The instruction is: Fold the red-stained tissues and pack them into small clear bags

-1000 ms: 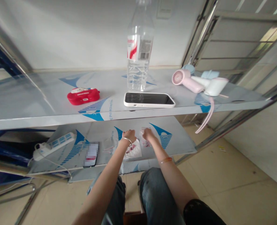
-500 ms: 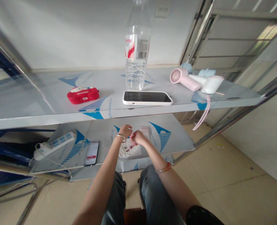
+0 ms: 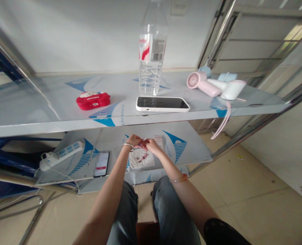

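Observation:
Over the lower shelf, my left hand (image 3: 133, 140) and my right hand (image 3: 151, 145) meet fingertip to fingertip. Both are closed in a pinch, and a little red shows around the fingertips, too small to name. Just below them lies a crumpled white cloth or tissue (image 3: 136, 162), with several tiny dark-red pieces (image 3: 143, 158), perhaps beads, on top. A flat clear plastic bag (image 3: 159, 140) rests beyond my right hand, partly covered by it.
A lit phone (image 3: 101, 164) and a white power strip (image 3: 61, 156) lie left on the lower shelf. On the upper shelf stand a red case (image 3: 93, 101), a water bottle (image 3: 151, 75), a white-edged phone (image 3: 163, 104) and a pink handheld fan (image 3: 203, 84).
My hands have drawn together at the fingertips, and the left wrist has turned slightly. More of the red pieces on the white cloth now show. The view has shifted a little.

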`<state>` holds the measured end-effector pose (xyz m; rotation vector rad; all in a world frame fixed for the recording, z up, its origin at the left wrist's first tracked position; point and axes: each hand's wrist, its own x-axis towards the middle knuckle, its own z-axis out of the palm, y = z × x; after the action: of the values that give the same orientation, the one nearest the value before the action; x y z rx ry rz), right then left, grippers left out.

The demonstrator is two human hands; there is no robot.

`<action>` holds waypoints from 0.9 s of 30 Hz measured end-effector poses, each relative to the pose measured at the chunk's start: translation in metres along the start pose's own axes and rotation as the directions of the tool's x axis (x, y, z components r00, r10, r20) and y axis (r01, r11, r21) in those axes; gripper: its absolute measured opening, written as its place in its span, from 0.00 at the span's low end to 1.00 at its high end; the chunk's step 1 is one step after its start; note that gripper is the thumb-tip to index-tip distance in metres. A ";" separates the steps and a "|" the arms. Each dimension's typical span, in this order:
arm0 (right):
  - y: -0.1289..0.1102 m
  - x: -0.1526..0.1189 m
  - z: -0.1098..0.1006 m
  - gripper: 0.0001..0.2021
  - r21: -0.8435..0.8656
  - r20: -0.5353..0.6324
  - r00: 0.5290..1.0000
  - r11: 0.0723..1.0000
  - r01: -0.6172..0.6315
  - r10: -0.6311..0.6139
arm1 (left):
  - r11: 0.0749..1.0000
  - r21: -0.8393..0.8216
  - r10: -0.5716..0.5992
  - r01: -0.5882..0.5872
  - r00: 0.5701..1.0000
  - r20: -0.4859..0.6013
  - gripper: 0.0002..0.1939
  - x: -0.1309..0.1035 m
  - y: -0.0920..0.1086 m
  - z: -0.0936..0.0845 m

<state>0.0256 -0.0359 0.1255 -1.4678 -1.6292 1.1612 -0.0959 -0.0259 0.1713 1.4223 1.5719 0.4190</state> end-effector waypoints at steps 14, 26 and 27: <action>-0.002 -0.005 0.007 0.13 0.085 0.063 0.989 0.986 -0.140 0.135 | 0.792 0.547 0.270 -0.272 0.959 0.086 0.15 0.001 -0.004 0.000; -0.020 -0.010 0.007 0.16 -0.288 -0.151 0.982 0.945 -0.153 0.113 | 0.804 0.594 0.207 0.010 0.932 -0.296 0.12 0.008 -0.013 0.010; -0.020 -0.011 0.007 0.16 -0.284 -0.154 0.982 0.947 -0.153 0.112 | 0.832 0.555 0.217 -0.009 0.925 -0.310 0.12 0.009 -0.015 0.009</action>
<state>0.0130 -0.0475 0.1424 -1.8282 -1.6830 0.8911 -0.0964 -0.0248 0.1516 1.9721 2.0193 0.3260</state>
